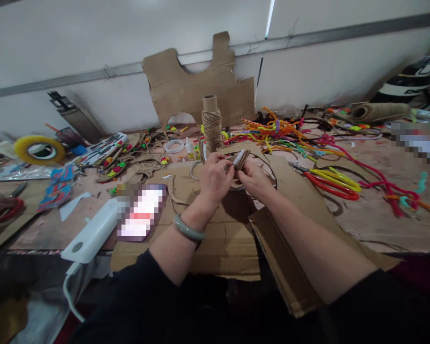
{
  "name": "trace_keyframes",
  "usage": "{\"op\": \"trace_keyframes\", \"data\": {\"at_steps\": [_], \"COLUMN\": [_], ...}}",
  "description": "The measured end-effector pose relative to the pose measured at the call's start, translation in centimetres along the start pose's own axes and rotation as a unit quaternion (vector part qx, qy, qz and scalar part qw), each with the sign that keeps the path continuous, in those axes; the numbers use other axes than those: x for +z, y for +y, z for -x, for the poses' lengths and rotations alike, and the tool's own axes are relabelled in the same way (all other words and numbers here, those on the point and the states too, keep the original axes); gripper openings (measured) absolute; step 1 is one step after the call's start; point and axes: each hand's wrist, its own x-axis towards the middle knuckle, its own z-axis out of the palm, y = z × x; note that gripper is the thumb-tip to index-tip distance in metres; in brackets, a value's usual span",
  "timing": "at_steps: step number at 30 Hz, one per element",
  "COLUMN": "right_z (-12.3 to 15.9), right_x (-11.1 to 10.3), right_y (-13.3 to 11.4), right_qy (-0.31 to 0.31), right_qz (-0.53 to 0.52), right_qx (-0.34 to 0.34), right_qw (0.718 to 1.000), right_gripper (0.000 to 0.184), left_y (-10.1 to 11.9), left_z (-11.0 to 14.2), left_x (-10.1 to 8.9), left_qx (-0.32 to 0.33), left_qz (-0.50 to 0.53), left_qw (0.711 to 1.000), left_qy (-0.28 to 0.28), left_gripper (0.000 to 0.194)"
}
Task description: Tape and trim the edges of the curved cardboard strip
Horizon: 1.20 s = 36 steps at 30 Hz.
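Over the cardboard sheet, my right hand (256,180) grips a small brown piece (245,157) with ridges like wound twine or layered cardboard. A narrow white strip (238,156) lies against that piece, between my two hands. My left hand (215,179) is closed in a pinch beside the strip; its fingertips touch the work, but what they hold is too small to make out. Just behind my hands stands a cone of jute twine (212,126), upright. A white tape roll (195,169) shows partly behind my left hand.
Cardboard (215,258) lies under my forearms. A phone (142,212) and white power strip (93,229) are at left, scissors (333,184) at right. Coloured cords (279,126) tangle behind. Another person's hand (0,208) holds red-handled scissors at far left.
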Motion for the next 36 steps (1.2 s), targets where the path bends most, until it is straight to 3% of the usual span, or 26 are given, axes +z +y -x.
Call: {"op": "trace_keyframes", "data": {"at_steps": [16, 30, 33, 36], "right_z": [0.1, 0.1, 0.1, 0.3], "right_x": [-0.2, -0.1, 0.0, -0.1], "right_y": [-0.3, -0.3, -0.6, -1.3], "right_qy": [0.02, 0.018, 0.006, -0.013], "right_qz": [0.076, 0.052, -0.018, -0.146], "right_qx": [-0.028, -0.029, -0.004, 0.081], "right_qw": [0.997, 0.998, 1.0, 0.986], "right_gripper": [0.014, 0.015, 0.018, 0.023], "left_y": [0.2, 0.1, -0.1, -0.2], "left_z": [-0.1, -0.1, -0.1, -0.3], "left_x": [0.4, 0.7, 0.8, 0.6], "left_qx": [-0.034, -0.065, -0.067, -0.063], "left_qz": [0.015, 0.056, 0.082, 0.13], "left_qw": [0.999, 0.996, 0.994, 0.988], "left_qy": [0.016, 0.027, 0.038, 0.055], "left_gripper": [0.009, 0.01, 0.01, 0.011]}}
